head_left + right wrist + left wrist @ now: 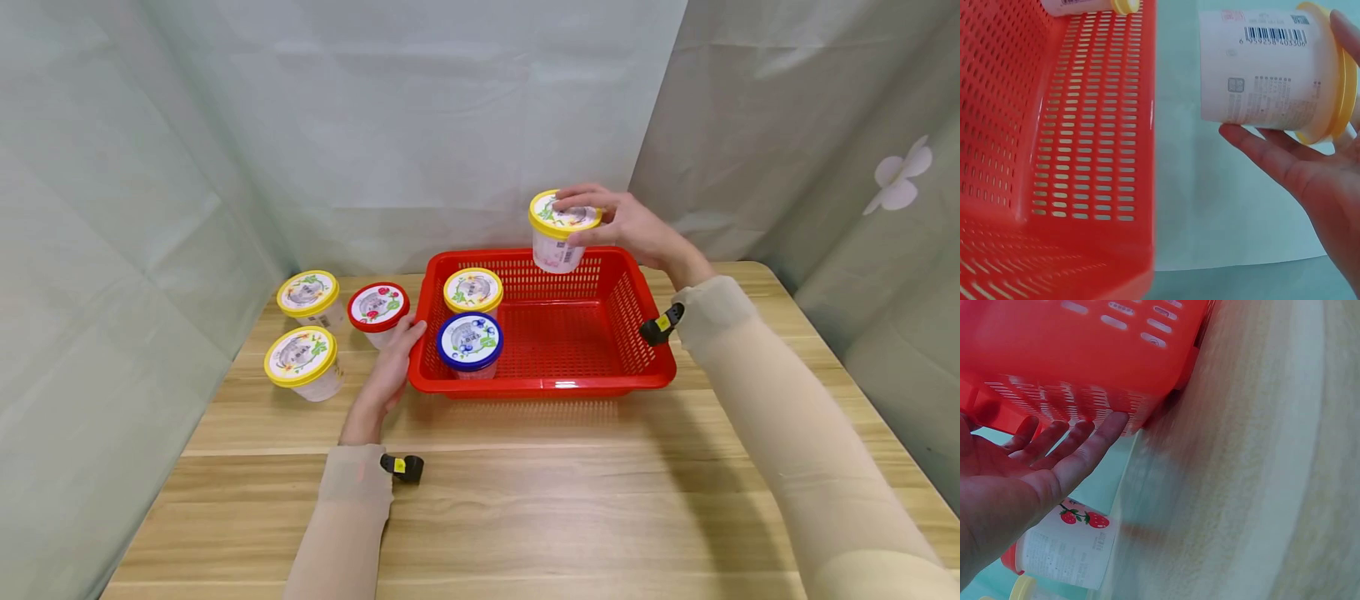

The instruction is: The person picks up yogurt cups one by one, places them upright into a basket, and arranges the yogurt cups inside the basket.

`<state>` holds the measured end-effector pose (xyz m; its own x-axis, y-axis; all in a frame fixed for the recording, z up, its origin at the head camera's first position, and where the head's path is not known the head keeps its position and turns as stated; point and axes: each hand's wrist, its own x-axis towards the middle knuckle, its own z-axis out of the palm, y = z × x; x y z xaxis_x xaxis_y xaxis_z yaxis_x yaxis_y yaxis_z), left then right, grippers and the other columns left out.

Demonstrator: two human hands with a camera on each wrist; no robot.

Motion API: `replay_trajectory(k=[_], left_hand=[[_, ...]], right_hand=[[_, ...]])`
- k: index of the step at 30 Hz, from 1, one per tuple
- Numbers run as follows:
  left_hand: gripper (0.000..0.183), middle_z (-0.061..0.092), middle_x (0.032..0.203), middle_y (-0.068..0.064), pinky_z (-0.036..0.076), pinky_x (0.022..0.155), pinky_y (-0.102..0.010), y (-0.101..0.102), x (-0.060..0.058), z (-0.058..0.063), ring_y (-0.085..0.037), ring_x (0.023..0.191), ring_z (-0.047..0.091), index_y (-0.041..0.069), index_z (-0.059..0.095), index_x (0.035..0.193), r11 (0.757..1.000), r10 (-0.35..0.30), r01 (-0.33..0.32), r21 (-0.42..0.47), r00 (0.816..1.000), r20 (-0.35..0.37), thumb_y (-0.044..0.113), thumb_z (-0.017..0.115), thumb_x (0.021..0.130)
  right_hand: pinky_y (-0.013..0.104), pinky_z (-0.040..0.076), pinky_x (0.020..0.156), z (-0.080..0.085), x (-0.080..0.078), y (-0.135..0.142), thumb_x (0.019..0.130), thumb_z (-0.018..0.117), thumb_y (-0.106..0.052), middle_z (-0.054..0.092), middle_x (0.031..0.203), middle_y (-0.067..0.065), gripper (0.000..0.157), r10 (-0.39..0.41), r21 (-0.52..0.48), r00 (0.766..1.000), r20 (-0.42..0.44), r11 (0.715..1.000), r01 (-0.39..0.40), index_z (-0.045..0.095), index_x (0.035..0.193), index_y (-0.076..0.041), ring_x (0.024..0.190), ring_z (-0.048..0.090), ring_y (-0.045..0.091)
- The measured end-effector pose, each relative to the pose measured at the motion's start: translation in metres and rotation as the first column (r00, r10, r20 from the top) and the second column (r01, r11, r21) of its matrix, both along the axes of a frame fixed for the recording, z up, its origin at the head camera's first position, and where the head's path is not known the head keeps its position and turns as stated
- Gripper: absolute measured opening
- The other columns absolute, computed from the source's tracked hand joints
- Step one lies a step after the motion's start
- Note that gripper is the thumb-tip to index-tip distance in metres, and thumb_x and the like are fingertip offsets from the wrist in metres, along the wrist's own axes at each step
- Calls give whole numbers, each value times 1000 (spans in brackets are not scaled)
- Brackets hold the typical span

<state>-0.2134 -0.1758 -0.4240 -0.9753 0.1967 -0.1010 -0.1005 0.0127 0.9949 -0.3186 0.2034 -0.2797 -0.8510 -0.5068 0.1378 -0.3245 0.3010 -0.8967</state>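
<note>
My right hand [626, 223] grips a white tub [555, 252] with a yellow lid, holding it up above the back of the red basket [540, 384]. The right wrist view shows the fingers around the lid end of this tub [1260, 69], its barcode facing the camera. Against the basket's left side rests my left hand [393, 362]; its fairly straight fingers [1085, 450] touch the outer wall below the rim, and the thumb is mostly hidden. Inside the basket, on the left, stand a yellow-lidded tub [472, 289] and a blue-lidded tub [470, 342].
Left of the basket, a red-lidded tub [378, 307] stands near my left hand. Farther left are two more yellow-lidded tubs, one behind [308, 293] and one in front [302, 358]. A pale curtain [420, 125] hangs behind the wooden table [540, 500].
</note>
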Motion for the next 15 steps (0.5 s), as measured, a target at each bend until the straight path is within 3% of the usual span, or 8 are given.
replay_trajectory(k=[6,15], left_hand=[[56,39,151,-18,49,97,-20,1,0,1,-27,129,47,7,25,159,1000,1,-1,-8,1000,3,37,35,113],[59,38,153,-18,50,98,-22,0,1,0,-27,131,47,10,24,161,1000,1,-1,-27,1000,10,41,35,113]], right_hand=[[32,52,96,-7,-6,-5,94,73,-9,45,156,-2,49,40,-21,998,58,999,-39,64,142,-10,135,40,24],[45,46,106,-22,-8,-12,91,76,-15,44,156,-3,53,71,64,993,89,995,-77,64,143,-12,139,37,23]])
